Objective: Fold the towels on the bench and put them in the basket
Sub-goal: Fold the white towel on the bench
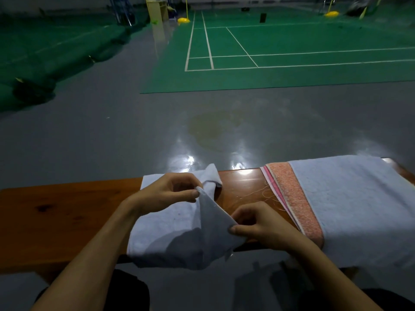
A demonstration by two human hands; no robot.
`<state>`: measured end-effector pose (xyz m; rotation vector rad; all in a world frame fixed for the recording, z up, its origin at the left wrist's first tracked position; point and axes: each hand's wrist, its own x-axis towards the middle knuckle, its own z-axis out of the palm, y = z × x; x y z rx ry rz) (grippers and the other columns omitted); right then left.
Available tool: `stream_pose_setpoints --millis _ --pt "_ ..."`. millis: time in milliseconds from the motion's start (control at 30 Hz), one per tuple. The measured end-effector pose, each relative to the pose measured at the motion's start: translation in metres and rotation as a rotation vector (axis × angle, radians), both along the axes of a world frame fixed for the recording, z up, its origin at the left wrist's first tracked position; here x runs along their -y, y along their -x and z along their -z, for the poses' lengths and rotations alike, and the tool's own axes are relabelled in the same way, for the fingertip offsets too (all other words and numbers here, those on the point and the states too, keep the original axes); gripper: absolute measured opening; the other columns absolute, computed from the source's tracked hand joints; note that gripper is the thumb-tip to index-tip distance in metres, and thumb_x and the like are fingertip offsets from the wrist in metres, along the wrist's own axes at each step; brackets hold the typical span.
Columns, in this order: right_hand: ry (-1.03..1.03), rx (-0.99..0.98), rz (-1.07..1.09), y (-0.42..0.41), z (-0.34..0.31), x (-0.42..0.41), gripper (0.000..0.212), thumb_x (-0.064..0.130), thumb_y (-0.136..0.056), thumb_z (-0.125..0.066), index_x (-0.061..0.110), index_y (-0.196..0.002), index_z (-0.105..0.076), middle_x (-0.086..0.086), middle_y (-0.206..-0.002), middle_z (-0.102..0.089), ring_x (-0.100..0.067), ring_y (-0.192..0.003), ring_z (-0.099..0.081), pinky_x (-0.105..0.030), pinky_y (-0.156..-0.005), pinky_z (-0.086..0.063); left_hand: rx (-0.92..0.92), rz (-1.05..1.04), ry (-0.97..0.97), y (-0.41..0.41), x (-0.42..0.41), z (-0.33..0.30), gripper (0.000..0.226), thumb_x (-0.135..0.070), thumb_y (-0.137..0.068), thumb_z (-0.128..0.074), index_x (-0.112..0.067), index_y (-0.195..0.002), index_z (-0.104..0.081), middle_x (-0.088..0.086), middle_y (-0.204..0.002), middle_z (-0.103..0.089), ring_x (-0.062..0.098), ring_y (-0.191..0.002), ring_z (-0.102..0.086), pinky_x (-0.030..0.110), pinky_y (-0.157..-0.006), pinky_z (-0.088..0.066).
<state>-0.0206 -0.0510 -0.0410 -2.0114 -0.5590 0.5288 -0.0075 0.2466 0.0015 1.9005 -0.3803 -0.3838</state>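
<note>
A pale blue-grey towel (170,234) lies across the middle of the wooden bench (56,216), its right part lifted into a raised fold. My left hand (168,191) pinches the fold's far edge between thumb and fingers. My right hand (258,223) pinches the near edge of the same fold. To the right lies a stack of towels: a large pale blue one (359,209) on top, an orange-pink towel (296,198) and thin pink layers (272,187) showing beneath its left side. No basket is in view.
Beyond the bench stretches a glossy grey floor (202,122), then a green badminton court (269,52) with white lines. Yellow post bases (183,19) stand far back. Dark green netting (33,86) lies heaped at the left. My knees show below the bench.
</note>
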Motion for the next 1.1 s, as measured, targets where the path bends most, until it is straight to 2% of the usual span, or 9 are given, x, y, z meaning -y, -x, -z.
stream_pose_setpoints --millis 300,500,600,700,833,933,1033,1100 --pt "-0.045 0.135 0.024 -0.008 -0.003 -0.022 0.014 0.025 -0.091 -0.080 0.022 -0.104 -0.078 0.009 -0.098 -0.078 -0.007 -0.093 -0.075 -0.033 -0.082 -0.064 -0.063 -0.050 0.155 0.012 -0.019 -0.012 0.015 -0.015 -0.100 -0.064 -0.006 -0.110 -0.071 0.016 -0.110 -0.071 0.034 -0.111 -0.070 0.042 -0.095 -0.059" --pt "-0.122 0.273 0.187 -0.013 0.005 -0.043 0.015 0.035 -0.091 -0.077 0.024 -0.102 -0.078 0.014 -0.095 -0.076 -0.004 -0.092 -0.073 -0.033 -0.081 -0.064 -0.083 -0.093 0.277 0.013 -0.029 -0.010 0.007 -0.008 -0.099 -0.064 -0.004 -0.099 -0.070 0.023 -0.101 -0.063 0.035 -0.101 -0.067 0.040 -0.092 -0.058" --pt "-0.150 0.284 0.276 -0.010 0.013 -0.059 0.009 0.032 -0.093 -0.076 0.026 -0.100 -0.075 0.015 -0.095 -0.073 -0.004 -0.093 -0.070 -0.032 -0.084 -0.063 -0.080 -0.122 0.323 0.013 -0.032 -0.010 0.013 0.002 -0.100 -0.058 -0.004 -0.096 -0.069 0.022 -0.096 -0.061 0.031 -0.096 -0.065 0.035 -0.088 -0.058" --pt "-0.166 0.327 0.358 -0.010 0.017 -0.073 0.006 0.032 -0.093 -0.075 0.027 -0.097 -0.073 0.015 -0.091 -0.072 -0.006 -0.089 -0.069 -0.031 -0.078 -0.062 -0.071 -0.126 0.368 0.015 -0.033 -0.011 0.009 -0.001 -0.098 -0.060 -0.004 -0.095 -0.068 0.018 -0.094 -0.061 0.028 -0.095 -0.065 0.035 -0.088 -0.057" --pt "-0.279 0.275 0.396 -0.013 0.017 -0.086 0.005 0.030 -0.093 -0.078 0.026 -0.094 -0.075 0.012 -0.089 -0.074 -0.010 -0.089 -0.071 -0.029 -0.074 -0.061 -0.056 -0.138 0.398 0.018 -0.034 -0.012 0.008 -0.006 -0.092 -0.063 -0.007 -0.094 -0.070 0.015 -0.093 -0.063 0.026 -0.094 -0.066 0.034 -0.087 -0.057" --pt "-0.486 0.111 0.387 -0.011 0.015 -0.095 0.005 0.021 -0.092 -0.080 0.017 -0.095 -0.078 0.006 -0.102 -0.078 -0.016 -0.102 -0.074 -0.038 -0.088 -0.063 -0.050 -0.129 0.425 0.019 -0.038 -0.013 0.006 -0.011 -0.090 -0.068 -0.007 -0.094 -0.070 0.015 -0.093 -0.063 0.027 -0.095 -0.066 0.034 -0.087 -0.057" --pt "-0.626 -0.026 0.388 -0.010 0.013 -0.101 0.007 0.011 -0.090 -0.080 0.005 -0.095 -0.079 0.005 -0.119 -0.076 -0.017 -0.113 -0.072 -0.044 -0.093 -0.062 -0.045 -0.134 0.459 0.021 -0.043 -0.013 0.014 -0.017 -0.087 -0.071 -0.005 -0.093 -0.069 0.017 -0.094 -0.062 0.029 -0.094 -0.064 0.036 -0.087 -0.056" --pt "-0.671 -0.066 0.356 -0.011 0.011 -0.101 0.006 0.009 -0.089 -0.080 0.005 -0.094 -0.080 0.007 -0.129 -0.073 -0.018 -0.120 -0.069 -0.044 -0.094 -0.062 -0.050 -0.149 0.472 0.022 -0.045 -0.014 0.013 -0.018 -0.085 -0.071 -0.007 -0.092 -0.070 0.015 -0.092 -0.062 0.028 -0.093 -0.064 0.035 -0.086 -0.057"
